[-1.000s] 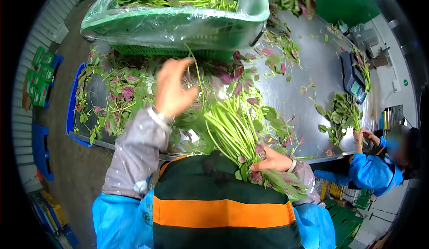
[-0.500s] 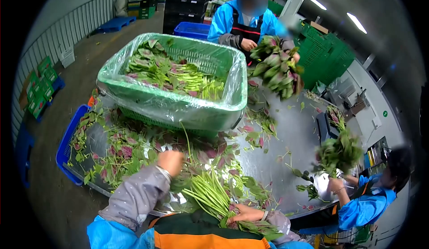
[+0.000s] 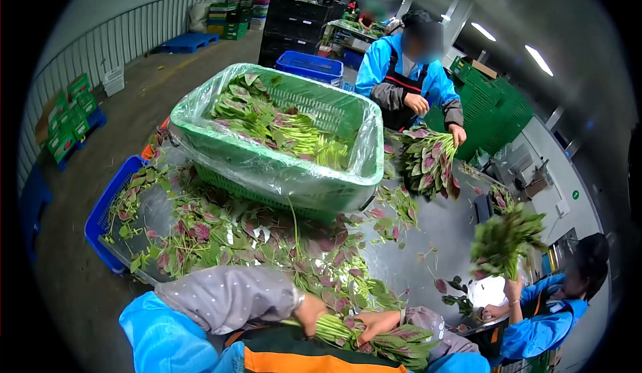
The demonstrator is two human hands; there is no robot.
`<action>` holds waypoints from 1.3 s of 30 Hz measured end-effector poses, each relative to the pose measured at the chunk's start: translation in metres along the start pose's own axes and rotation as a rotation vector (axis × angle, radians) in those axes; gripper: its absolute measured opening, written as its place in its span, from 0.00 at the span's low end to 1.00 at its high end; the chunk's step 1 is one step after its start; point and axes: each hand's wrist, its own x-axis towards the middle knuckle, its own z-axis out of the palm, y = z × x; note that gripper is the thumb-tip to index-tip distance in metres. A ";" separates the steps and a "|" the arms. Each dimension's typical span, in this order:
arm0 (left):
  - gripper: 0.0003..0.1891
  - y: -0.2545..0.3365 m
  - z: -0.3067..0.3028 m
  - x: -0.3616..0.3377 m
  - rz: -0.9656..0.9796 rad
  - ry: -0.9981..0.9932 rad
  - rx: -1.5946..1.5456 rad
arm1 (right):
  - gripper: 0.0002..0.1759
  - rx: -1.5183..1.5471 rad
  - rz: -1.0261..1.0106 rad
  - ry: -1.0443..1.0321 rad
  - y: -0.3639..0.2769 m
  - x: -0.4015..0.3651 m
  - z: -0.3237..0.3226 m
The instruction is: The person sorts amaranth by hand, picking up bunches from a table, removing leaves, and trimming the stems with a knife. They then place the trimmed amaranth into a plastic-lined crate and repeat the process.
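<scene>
Close to my apron lies a bunch of red-and-green amaranth [image 3: 408, 344], its leaves pointing right and its pale green stems left. My left hand [image 3: 311, 313] is closed around the stem end. Nearer the leaves, my right hand [image 3: 378, 325] grips the same bunch, thumb on top. Loose amaranth leaves and stems [image 3: 194, 232] are scattered over the metal table [image 3: 428, 239] beyond my hands. Past them stands a green crate [image 3: 281, 162] lined with clear plastic, with bunches of amaranth [image 3: 287, 129] laid inside.
Across the table, a person [image 3: 408, 72] in blue holds a leafy bunch [image 3: 431, 159]. At the right, another person [image 3: 552, 319] raises a bunch [image 3: 508, 239]. A blue basket [image 3: 110, 199] sits at the left table edge; another blue crate [image 3: 309, 67] stands behind the green one.
My left hand has come down from above the loose leaves onto the stems. The bunch now lies flatter near my apron. The person opposite has lowered their bunch toward the table.
</scene>
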 end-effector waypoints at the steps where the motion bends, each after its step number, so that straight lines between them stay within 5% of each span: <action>1: 0.22 -0.002 0.004 -0.010 -0.064 0.031 0.078 | 0.30 0.081 -0.003 -0.050 0.004 0.000 -0.003; 4: 0.20 0.017 0.008 -0.042 -0.116 0.116 0.137 | 0.33 0.268 0.030 -0.191 0.006 -0.004 -0.011; 7: 0.18 0.023 0.015 -0.055 -0.208 0.213 0.292 | 0.33 0.090 0.164 -0.156 0.015 0.005 -0.032; 8: 0.18 0.026 0.017 -0.057 -0.249 0.261 0.324 | 0.33 0.067 -0.030 -0.207 -0.004 0.005 -0.026; 11: 0.17 0.014 0.014 -0.055 -0.239 0.379 0.301 | 0.48 -0.325 0.226 -0.046 -0.038 -0.008 -0.043; 12: 0.16 0.016 0.009 -0.055 -0.220 0.399 0.236 | 0.51 -0.655 0.058 0.083 -0.047 -0.013 -0.047; 13: 0.16 0.015 0.004 -0.054 -0.202 0.416 0.169 | 0.48 -0.671 0.101 0.206 -0.074 -0.028 -0.040; 14: 0.15 0.002 -0.001 -0.047 -0.129 0.401 0.026 | 0.42 -0.758 -0.202 0.619 -0.061 -0.044 -0.043; 15: 0.14 -0.002 -0.006 -0.042 -0.117 0.378 -0.231 | 0.35 -0.831 -0.256 0.973 -0.080 -0.061 -0.032; 16: 0.10 0.030 -0.012 -0.048 -0.178 0.437 -0.104 | 0.28 -0.763 -0.477 1.299 -0.072 -0.074 -0.036; 19: 0.12 -0.004 -0.007 -0.001 -0.011 0.349 -0.949 | 0.09 -0.626 -0.656 1.729 -0.063 -0.100 -0.007; 21: 0.14 -0.017 0.002 0.037 0.026 0.337 -1.363 | 0.04 -0.193 -0.689 1.620 -0.022 -0.089 0.019; 25: 0.16 -0.011 0.033 0.070 0.059 0.501 -1.620 | 0.07 0.374 -0.505 1.268 0.085 -0.020 0.045; 29: 0.19 -0.025 0.049 0.079 -0.039 0.588 -1.332 | 0.24 0.959 -0.665 0.793 0.112 0.030 0.053; 30: 0.20 -0.019 0.049 0.077 -0.181 0.610 -1.265 | 0.24 1.051 -0.640 0.791 0.104 0.036 0.054; 32: 0.20 0.017 0.045 0.067 -0.103 0.581 -1.089 | 0.20 0.998 -0.601 0.803 0.102 0.047 0.046; 33: 0.19 0.009 0.052 0.075 0.112 0.596 -1.053 | 0.19 0.892 -0.547 0.825 0.079 0.038 0.044; 36: 0.21 0.026 0.045 0.061 0.190 0.538 -0.929 | 0.16 0.882 -0.618 1.068 0.030 0.036 0.056; 39: 0.20 0.005 0.046 0.054 0.064 0.474 -1.283 | 0.15 0.961 -0.545 1.062 0.051 0.056 0.055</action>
